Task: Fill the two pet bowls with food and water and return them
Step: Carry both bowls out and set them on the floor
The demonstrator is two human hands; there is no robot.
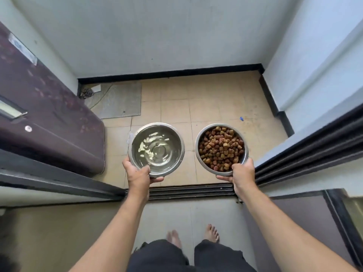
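Both arms extend forward and downward from the body, roughly parallel, with the forearms bare and the wrists nearly straight. The left hand (137, 171) grips the near rim of the water bowl (156, 149): the thumb lies over the rim on the inside edge and the fingers curl beneath the base, with one fingertip visible under the near edge. The right hand (242, 172) grips the near rim of the food bowl (222, 149) in the same manner, thumb over the rim against the kibble (221, 147) and fingers wrapped underneath. Both bowls are steel, held level and side by side, close together but not touching, above the tiled floor (206, 107) of a small walled recess. The water bowl holds clear, rippled water; the food bowl is filled with brown kibble to just below the rim. A sliding-door track (188, 191) runs across the threshold below the hands. A dark maroon cabinet (49, 114) stands at left, and a grey mat (119, 99) lies in the far left corner of the floor. The person's bare feet (211, 232) stand on the near side of the track.
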